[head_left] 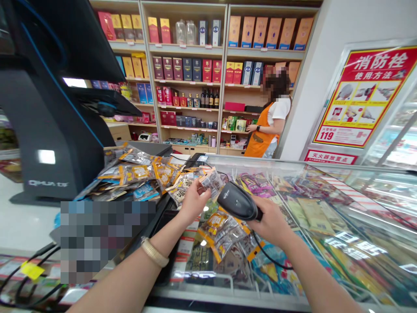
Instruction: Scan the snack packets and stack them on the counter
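Note:
My left hand [194, 201] is closed on the edge of a small snack packet [211, 181] with a pale printed side facing up. Facing that packet is a black handheld barcode scanner [237, 202], whose handle my right hand [269, 221] grips. From the scanner a black cable [270, 257] curves down over the glass. Below the scanner, orange-edged snack packets [224, 234] lie on the glass counter. To the left of my left hand, a heap of similar packets [137, 171] is piled by the register, some orange and some blue.
A black cash register [55, 130] stands at the left, with cables [32, 261] below it. The glass display counter [293, 163] shows bagged goods through its top. Behind, a person in an orange apron [265, 126] stands at shelves [187, 84] of boxes and bottles. A red fire-hydrant sign [365, 95] hangs at right.

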